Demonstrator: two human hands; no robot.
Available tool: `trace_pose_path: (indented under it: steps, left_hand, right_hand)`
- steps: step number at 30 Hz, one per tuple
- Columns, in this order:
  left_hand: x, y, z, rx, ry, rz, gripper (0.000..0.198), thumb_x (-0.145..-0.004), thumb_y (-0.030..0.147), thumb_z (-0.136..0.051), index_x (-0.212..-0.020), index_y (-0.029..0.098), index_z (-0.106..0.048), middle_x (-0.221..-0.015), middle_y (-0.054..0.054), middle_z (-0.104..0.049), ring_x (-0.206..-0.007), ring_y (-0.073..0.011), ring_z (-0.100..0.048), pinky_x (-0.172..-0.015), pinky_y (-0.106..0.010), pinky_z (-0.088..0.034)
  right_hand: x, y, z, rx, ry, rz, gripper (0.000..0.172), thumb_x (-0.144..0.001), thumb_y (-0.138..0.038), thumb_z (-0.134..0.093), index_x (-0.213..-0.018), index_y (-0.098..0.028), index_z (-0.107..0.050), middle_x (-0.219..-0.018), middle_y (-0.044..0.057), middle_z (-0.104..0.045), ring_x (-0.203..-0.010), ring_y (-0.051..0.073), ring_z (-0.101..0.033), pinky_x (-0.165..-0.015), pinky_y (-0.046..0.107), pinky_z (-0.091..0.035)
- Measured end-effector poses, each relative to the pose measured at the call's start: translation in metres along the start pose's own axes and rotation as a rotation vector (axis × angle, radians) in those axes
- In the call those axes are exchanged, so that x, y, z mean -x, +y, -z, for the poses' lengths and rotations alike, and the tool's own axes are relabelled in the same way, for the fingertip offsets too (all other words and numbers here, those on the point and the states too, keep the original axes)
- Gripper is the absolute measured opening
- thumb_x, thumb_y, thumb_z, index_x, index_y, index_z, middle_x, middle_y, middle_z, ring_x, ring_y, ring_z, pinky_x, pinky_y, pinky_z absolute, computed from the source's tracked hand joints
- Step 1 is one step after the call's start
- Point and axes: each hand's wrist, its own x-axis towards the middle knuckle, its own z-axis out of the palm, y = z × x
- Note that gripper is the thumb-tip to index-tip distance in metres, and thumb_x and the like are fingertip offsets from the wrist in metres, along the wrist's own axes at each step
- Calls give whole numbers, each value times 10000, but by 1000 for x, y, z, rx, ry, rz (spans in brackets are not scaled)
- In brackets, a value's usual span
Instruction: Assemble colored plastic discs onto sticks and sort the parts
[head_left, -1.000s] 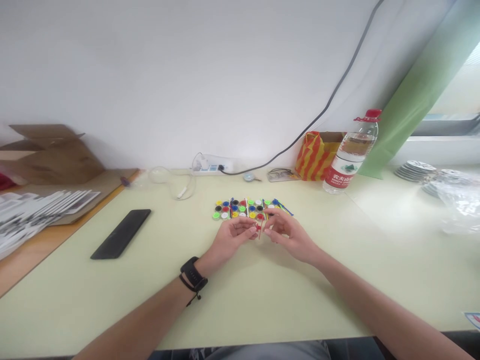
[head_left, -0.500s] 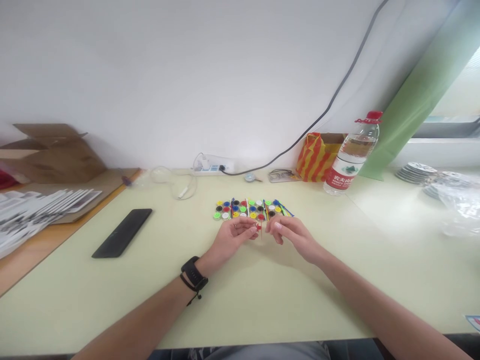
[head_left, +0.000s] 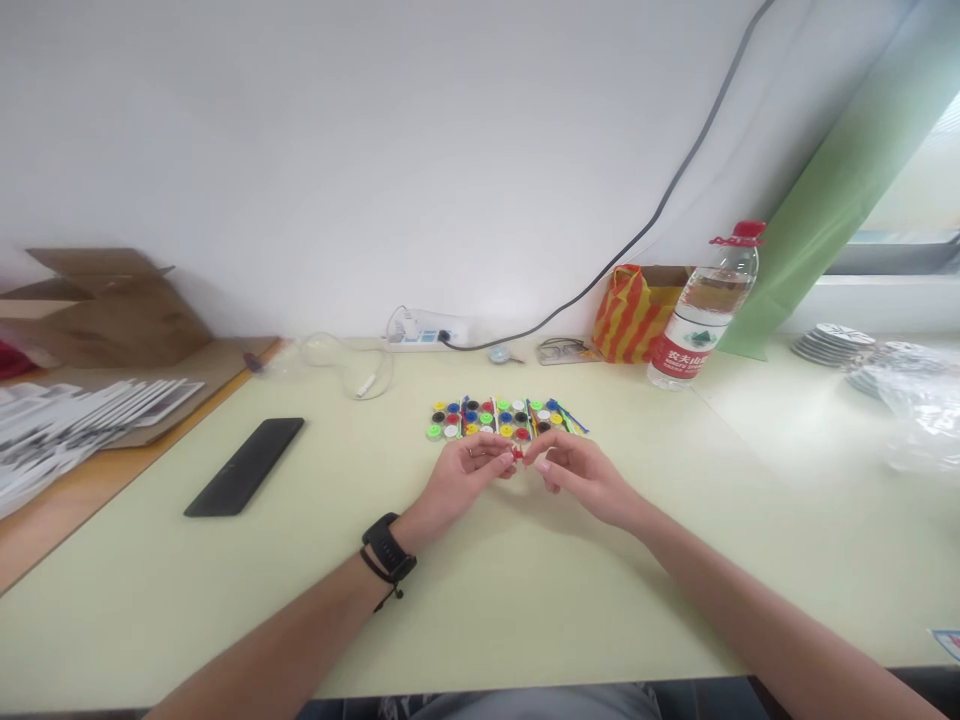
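Note:
My left hand (head_left: 474, 470) is closed, its thumb and index finger pinching a small red plastic piece (head_left: 517, 455), with most of that piece hidden by the fingertips. Close on its right is my right hand (head_left: 581, 475), fingers bent, index fingertip at the red piece and thumb a little apart from it. A thin reddish strand (head_left: 524, 466) shows faintly by that fingertip. Just beyond both hands, several small round pieces (head_left: 486, 418) in yellow, blue, black, red, green and white lie in rows, with thin coloured sticks (head_left: 571, 418) between and beside them.
A black flat slab (head_left: 244, 468) lies at left, near stacked papers (head_left: 97, 425) and a cardboard box (head_left: 105, 310). Along the wall are a power strip (head_left: 427, 332), a striped bag (head_left: 634, 315) and a water bottle (head_left: 697, 320). Discs (head_left: 832, 345) and clear plastic (head_left: 919, 420) sit at right.
My right hand has moved slightly left, bringing its index fingertip to the red piece. The thin strand, upright between the hands before, is now mostly hidden. My left hand stays put.

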Motion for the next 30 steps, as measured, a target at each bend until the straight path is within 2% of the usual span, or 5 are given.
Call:
trace_pose_path:
  steps: [6, 9, 13, 20, 30]
  left_hand:
    - [-1, -4, 2, 28, 26, 8, 310, -828, 385, -824, -1032, 169, -736, -1040, -88, -770, -908, -213, -747, -896, -380, -615]
    - [0, -3, 2, 28, 19, 11, 303, -832, 378, -822, -1034, 169, -735, -1040, -89, -775, -899, -208, -749, -893, -372, -612]
    - [0, -1, 1, 24, 26, 11, 309, -831, 374, -824, -1039, 165, -734, -1037, -91, -777, -899, -207, -748, -903, -376, -609]
    - [0, 1, 0, 2, 5, 20, 303, -834, 370, -821, -1036, 161, -736, -1024, -92, -766, -886, -208, -744, -889, -376, -613]
    - [2, 4, -1, -16, -66, 51, 326, -853, 375, -806, -1074, 150, -724, -1056, -98, -761, -894, -203, -735, -872, -356, -602]
  right_hand:
    - [0, 8, -6, -56, 176, 16, 659, -954, -427, -648, -1529, -363, -332, -1019, 10, -587, -656, 122, -512, -650, 313, -497]
    - [-1, 10, -4, -59, 141, -37, 273, -994, -471, -557, -1089, -250, -685, -822, 0, -570, -618, 132, -469, -609, 302, -434]
    - [-2, 6, 2, -37, -44, -138, 696, -1040, -571, -369, -453, -202, -424, -504, -6, -358, -512, 128, -321, -518, 311, -271]
    - [-5, 1, -3, -139, 57, -77, 326, -905, -517, -700, -861, -211, -596, -784, 6, -612, -638, 134, -504, -593, 288, -427]
    - [-5, 14, -10, 35, 21, -31, 229, -941, -445, -671, -993, -230, -612, -932, 33, -662, -747, 157, -585, -630, 286, -452]
